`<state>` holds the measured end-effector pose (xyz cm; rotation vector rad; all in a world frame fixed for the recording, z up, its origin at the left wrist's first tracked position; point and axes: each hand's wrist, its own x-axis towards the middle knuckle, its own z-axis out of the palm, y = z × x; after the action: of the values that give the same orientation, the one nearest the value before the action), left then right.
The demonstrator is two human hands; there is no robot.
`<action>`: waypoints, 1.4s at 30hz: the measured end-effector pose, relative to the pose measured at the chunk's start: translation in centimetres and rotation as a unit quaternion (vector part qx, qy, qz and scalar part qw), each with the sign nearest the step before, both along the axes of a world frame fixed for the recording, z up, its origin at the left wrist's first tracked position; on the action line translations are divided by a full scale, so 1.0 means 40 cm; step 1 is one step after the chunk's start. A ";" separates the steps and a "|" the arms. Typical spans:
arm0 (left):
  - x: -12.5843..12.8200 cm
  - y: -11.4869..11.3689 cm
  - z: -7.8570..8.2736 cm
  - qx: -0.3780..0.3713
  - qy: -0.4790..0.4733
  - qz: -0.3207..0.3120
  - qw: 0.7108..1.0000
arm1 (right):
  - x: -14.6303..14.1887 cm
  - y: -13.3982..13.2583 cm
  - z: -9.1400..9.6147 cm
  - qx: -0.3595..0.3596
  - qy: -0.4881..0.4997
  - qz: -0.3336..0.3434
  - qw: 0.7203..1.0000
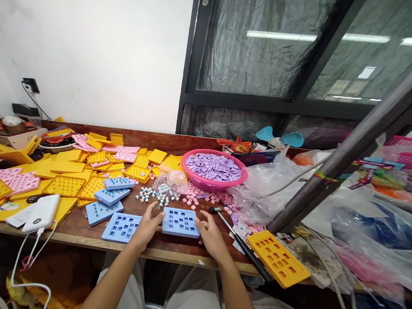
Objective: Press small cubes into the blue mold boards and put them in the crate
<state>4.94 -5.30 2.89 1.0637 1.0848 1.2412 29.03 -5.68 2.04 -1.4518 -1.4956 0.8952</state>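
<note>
Between my two hands is a light blue plastic plate (178, 219) with rows of square holes, at the front edge of the table. My left hand (148, 228) pinches its left edge, thumb toward the plate. At the right edge, my right hand (211, 235) holds it with the thumb on the rim; some of its fingers are hidden. A second blue plate (116, 228) with holes lies just left, partly behind my left hand. Further back are more blue plates (104, 211) dotted with small pieces. Small white and blue pieces (157, 194) are heaped behind my hands.
A pink basket (244, 176) full of small purple pieces stands behind. Yellow plates (66, 185) pile up at left, near a white power bank (42, 213) with cables. On the right lie a hammer (239, 240), a yellow plate (278, 259) and plastic bags (266, 183); a dark bar (336, 155) slants across.
</note>
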 end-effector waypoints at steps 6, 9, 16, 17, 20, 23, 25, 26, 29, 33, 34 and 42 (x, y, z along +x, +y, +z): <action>-0.101 -0.076 0.000 0.194 0.335 -0.014 0.922 | 0.026 0.008 0.041 0.084 -0.251 0.022 0.964; -0.149 -0.086 -0.008 0.249 0.505 0.049 0.825 | -0.013 0.035 0.059 0.129 -0.286 0.140 0.939; -0.206 -0.040 -0.027 0.253 0.587 -0.006 0.769 | -0.125 0.192 0.089 0.167 -0.346 0.234 0.893; -0.208 -0.021 -0.019 0.250 0.582 -0.007 0.773 | -0.136 0.222 0.088 0.166 -0.336 0.244 0.895; -0.220 0.070 0.014 0.223 0.599 0.032 0.768 | -0.156 0.295 0.068 0.160 -0.311 0.246 0.904; -0.243 0.188 0.038 0.186 0.634 0.019 0.750 | -0.157 0.330 0.031 0.164 -0.300 0.232 0.911; -0.255 0.253 0.038 0.177 0.633 -0.020 0.753 | -0.153 0.335 0.008 0.168 -0.292 0.224 0.915; -0.258 0.277 0.033 0.180 0.627 -0.035 0.757 | -0.152 0.335 -0.001 0.170 -0.289 0.219 0.917; -0.248 0.312 0.007 0.198 0.595 -0.058 0.777 | -0.154 0.338 -0.017 0.173 -0.283 0.203 0.921; -0.221 0.305 -0.024 0.221 0.534 -0.085 0.812 | -0.165 0.349 -0.027 0.173 -0.285 0.197 0.922; -0.217 0.301 -0.028 0.224 0.519 -0.089 0.820 | -0.167 0.351 -0.029 0.172 -0.284 0.196 0.923; -0.219 0.289 -0.035 0.241 0.437 -0.084 0.863 | -0.122 0.316 0.029 0.174 -0.235 0.186 0.938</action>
<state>-3.83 6.25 1.49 2.1939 1.3162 0.8891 24.14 6.96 3.21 -1.1831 -2.2120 0.4642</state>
